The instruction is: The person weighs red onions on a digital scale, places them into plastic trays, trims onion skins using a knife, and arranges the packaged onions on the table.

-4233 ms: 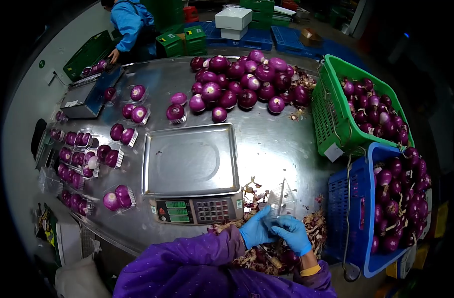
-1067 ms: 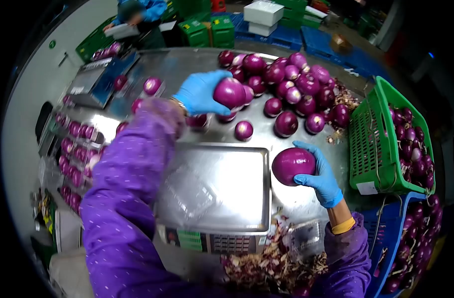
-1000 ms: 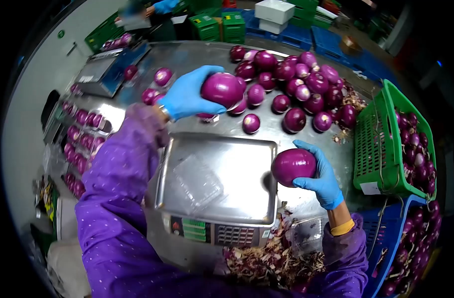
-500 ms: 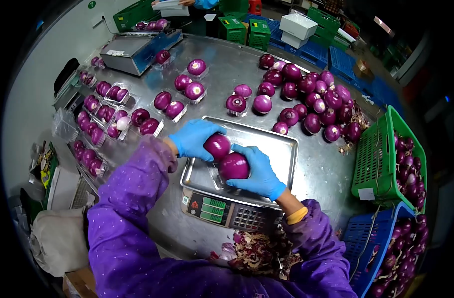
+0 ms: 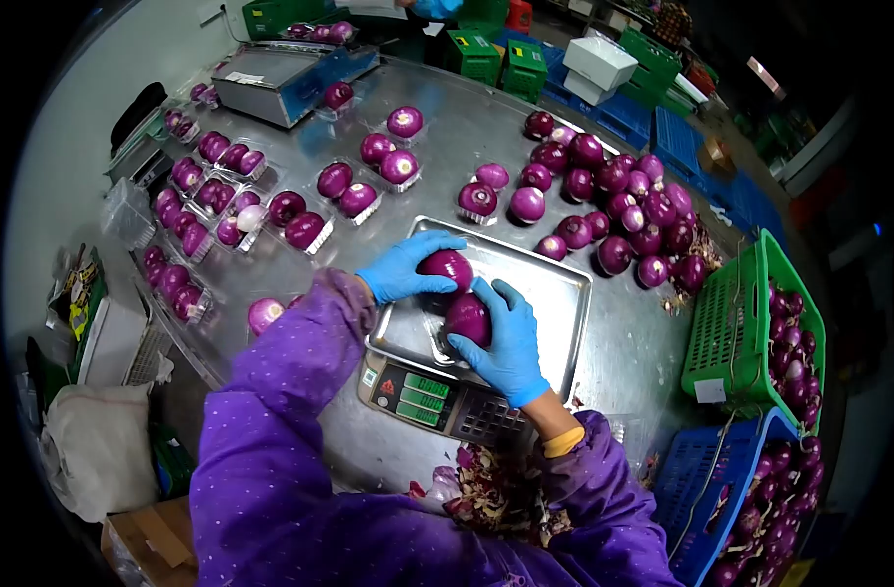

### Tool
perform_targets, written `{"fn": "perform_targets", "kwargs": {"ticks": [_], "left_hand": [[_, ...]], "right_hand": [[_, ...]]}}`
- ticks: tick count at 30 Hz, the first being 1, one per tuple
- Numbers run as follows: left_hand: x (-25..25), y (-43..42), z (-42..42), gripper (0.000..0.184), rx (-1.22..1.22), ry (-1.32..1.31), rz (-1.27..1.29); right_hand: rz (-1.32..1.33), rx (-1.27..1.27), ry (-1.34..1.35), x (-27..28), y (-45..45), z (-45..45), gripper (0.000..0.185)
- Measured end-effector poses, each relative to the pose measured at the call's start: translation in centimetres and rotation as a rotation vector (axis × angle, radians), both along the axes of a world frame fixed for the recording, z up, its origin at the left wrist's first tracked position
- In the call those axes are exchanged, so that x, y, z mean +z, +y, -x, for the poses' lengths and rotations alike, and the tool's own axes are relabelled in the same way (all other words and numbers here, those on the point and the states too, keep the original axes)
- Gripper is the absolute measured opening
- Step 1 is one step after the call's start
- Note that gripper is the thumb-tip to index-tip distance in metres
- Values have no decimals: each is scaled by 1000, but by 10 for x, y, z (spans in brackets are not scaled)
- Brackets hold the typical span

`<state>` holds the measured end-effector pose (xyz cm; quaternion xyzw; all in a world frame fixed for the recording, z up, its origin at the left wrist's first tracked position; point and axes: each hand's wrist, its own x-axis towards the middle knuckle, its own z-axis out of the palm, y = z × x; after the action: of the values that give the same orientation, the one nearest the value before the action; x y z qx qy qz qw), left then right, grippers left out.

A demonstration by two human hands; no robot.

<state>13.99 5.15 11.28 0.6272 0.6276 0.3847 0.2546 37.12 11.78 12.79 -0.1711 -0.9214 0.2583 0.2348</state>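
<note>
My left hand [image 5: 400,270], in a blue glove, curls around a red onion [image 5: 448,268] above the metal pan [image 5: 555,298] of a weighing scale. A second red onion [image 5: 468,320] is gripped by my right hand [image 5: 512,344], gloved the same way. The two onions sit close together, one behind the other. Clear plastic shows beneath them on the pan, mostly hidden by the onions and hands. Green digits are lit on the scale's display [image 5: 424,400], too blurred to read.
Packs of onions in clear trays [image 5: 356,200] stand at the left. A heap of loose onions [image 5: 618,205] lies at the right, beside a green crate [image 5: 726,338] and a blue crate [image 5: 696,479] holding onions. Onion skins [image 5: 496,489] lie near my body. Another person's sleeve [image 5: 435,8] shows far back.
The view has shifted slightly. Both hands still hold the onions over the pan, now a little farther back on it. Onions beside my left sleeve have come into sight.
</note>
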Motion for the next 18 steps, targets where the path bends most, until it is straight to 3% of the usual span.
{"fn": "perform_targets", "kwargs": {"ticks": [3, 5, 8, 11, 13, 14, 18], "left_hand": [[-10, 5, -2, 57, 191, -191, 11], [-26, 12, -8, 60, 281, -16, -104], [-16, 11, -21, 61, 368, 79, 8], [-11, 4, -20, 69, 394, 44, 37], [-16, -1, -18, 74, 383, -51, 19], [-14, -3, -18, 74, 385, -95, 44], [-7, -13, -22, 69, 455, -93, 90]], "right_hand": [[-50, 107, -79, -2, -5, -1, 75], [-31, 88, -65, -4, -8, 5, 76], [-104, -57, -162, -11, -2, 9, 81], [174, -134, 84, -46, 11, -8, 85], [928, -241, 37, -25, -3, -16, 87], [976, -255, -74, -24, -3, -17, 88], [1089, -328, 63, -18, -16, -2, 81]]}}
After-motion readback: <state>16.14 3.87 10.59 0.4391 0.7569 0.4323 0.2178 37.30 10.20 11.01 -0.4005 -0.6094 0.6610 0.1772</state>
